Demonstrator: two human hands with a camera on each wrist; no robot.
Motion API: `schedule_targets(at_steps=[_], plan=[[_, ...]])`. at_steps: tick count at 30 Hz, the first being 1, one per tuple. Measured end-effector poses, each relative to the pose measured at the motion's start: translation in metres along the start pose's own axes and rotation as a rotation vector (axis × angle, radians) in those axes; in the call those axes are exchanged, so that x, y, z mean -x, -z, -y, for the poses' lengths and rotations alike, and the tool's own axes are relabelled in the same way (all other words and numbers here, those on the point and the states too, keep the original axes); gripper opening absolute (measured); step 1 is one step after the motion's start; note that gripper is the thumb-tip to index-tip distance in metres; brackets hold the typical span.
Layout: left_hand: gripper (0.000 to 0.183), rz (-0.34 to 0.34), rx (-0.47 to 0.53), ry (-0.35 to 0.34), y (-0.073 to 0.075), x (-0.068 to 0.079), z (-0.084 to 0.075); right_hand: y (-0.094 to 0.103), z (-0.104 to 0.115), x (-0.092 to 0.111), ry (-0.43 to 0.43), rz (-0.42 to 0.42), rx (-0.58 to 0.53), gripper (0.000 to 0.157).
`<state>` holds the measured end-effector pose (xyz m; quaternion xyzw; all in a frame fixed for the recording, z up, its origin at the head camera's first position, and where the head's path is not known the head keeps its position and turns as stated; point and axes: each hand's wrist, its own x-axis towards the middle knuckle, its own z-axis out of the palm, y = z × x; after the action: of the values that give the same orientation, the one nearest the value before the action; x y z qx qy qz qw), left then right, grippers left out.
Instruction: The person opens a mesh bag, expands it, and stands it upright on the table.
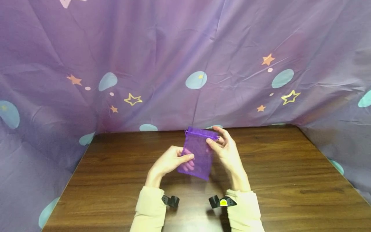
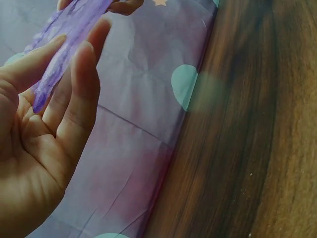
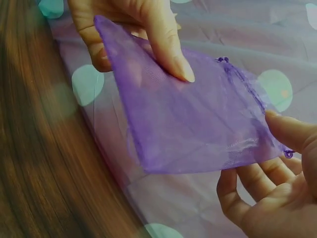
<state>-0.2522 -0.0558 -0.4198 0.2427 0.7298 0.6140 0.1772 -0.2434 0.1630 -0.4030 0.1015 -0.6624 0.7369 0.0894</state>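
A sheer purple drawstring pouch point(image 1: 200, 158) is held up above the table between both hands. My left hand point(image 1: 171, 159) pinches its left side low down, thumb in front and fingers showing through the mesh behind. Near the top right corner, my right hand point(image 1: 229, 149) pinches the pouch by the drawstring, its thumb on the front face. In the right wrist view the pouch point(image 3: 183, 119) hangs flat and looks thin, with small cord knots at both ends of its gathered band. Edge-on, the pouch point(image 2: 69, 47) crosses the left hand's fingers in the left wrist view.
Below the hands lies a brown wood-grain table point(image 1: 116, 180). A purple cloth point(image 1: 162, 64) printed with stars and blue ovals hangs behind it and at both sides. Black wrist mounts point(image 1: 171, 201) sit at the cream sleeves point(image 1: 150, 206).
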Motion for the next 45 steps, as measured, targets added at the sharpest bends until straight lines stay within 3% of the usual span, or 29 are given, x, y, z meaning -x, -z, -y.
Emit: schedule_targets(at_steps=[5,10,23,32,36,41,45], plan=[[0.025,-0.050,0.027,0.000,0.001,0.000,-0.003,0.000,0.001,0.001,-0.027,0.030,0.071,0.035],[0.025,-0.127,0.050,-0.003,0.002,0.001,-0.006,-0.001,-0.001,0.001,-0.062,0.057,0.075,0.019],[0.025,-0.225,0.037,-0.040,0.003,0.001,-0.008,-0.003,-0.001,0.004,-0.110,0.155,0.161,0.024],[0.024,-0.246,0.060,-0.052,0.003,0.001,-0.010,-0.003,0.000,0.005,-0.104,0.162,0.111,0.022],[0.026,-0.216,0.115,-0.052,0.002,0.000,-0.009,-0.004,0.000,0.003,-0.104,0.124,0.105,0.017],[0.029,-0.120,0.179,-0.052,0.004,0.003,-0.010,-0.003,0.000,0.001,-0.078,-0.001,0.090,0.012],[0.027,-0.061,0.180,-0.096,0.007,0.007,-0.011,-0.003,0.000,0.001,-0.062,-0.057,0.061,0.011]])
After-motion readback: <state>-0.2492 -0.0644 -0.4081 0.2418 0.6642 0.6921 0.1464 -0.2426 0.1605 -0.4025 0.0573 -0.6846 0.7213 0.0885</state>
